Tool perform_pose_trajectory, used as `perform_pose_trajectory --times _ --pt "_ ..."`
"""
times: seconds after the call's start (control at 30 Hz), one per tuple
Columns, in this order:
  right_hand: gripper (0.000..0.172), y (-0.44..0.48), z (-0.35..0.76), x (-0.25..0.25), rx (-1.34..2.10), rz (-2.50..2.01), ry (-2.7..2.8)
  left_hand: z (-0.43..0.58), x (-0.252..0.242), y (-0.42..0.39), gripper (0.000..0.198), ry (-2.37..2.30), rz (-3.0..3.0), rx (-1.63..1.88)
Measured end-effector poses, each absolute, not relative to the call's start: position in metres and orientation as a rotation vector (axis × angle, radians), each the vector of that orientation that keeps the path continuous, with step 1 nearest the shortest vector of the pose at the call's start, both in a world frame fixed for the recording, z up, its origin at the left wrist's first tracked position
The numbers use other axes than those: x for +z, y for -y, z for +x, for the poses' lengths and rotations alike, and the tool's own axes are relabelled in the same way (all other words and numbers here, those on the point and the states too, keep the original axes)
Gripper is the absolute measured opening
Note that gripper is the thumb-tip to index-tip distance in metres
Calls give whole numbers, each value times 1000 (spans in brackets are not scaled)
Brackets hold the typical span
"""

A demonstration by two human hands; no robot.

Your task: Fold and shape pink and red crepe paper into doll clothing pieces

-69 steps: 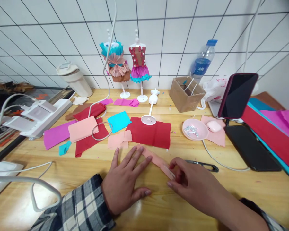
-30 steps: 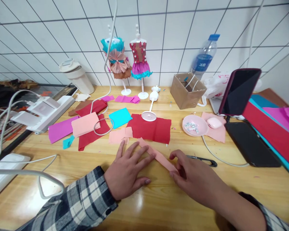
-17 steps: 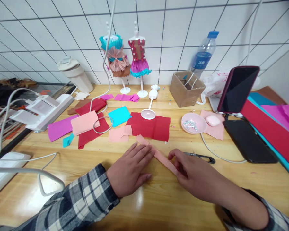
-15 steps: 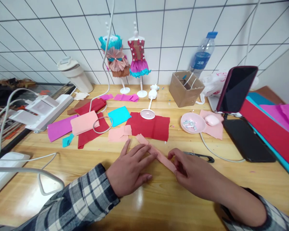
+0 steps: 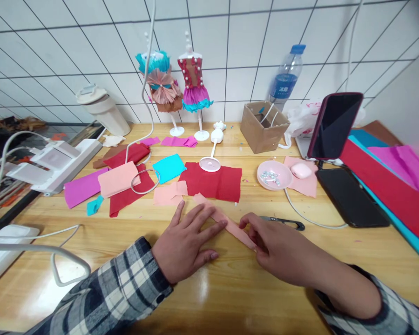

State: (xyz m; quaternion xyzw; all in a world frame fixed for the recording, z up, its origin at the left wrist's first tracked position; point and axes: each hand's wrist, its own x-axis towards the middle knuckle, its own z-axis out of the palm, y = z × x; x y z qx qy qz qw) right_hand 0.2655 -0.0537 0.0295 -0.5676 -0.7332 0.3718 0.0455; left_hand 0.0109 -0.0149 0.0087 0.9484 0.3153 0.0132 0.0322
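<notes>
A narrow strip of pink crepe paper (image 5: 232,227) lies slantwise on the wooden table, its far end near a red crepe paper piece (image 5: 226,181). My left hand (image 5: 185,246) is spread flat, with the fingertips pressing on the strip's upper part. At the lower right end, my right hand (image 5: 279,246) has its fingers curled together and pinches the strip; the exact contact is partly hidden. A black utility knife (image 5: 293,224) lies just behind my right hand. Beyond my left hand are smaller pink paper scraps (image 5: 168,193).
Along the wall stand two dressed mini mannequins (image 5: 195,77), a cardboard box (image 5: 263,130) and a bottle (image 5: 286,77). A pink bowl (image 5: 274,176) of beads and a phone on a stand (image 5: 336,125) are to the right. A power strip (image 5: 61,170) and cables occupy the left.
The whole view has shifted slightly, so things appear a little farther left. Both hands keep nearly the same positions on the strip.
</notes>
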Motion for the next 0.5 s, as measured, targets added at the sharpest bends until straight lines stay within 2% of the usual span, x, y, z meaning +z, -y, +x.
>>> perform_pose_trajectory --times 0.27,0.5 --pt "50 54 272 29 1080 -1776 2233 12 5 13 64 -823 2942 -14" --pt "46 49 277 33 1248 -1743 2222 11 7 12 57 -805 2926 -61"
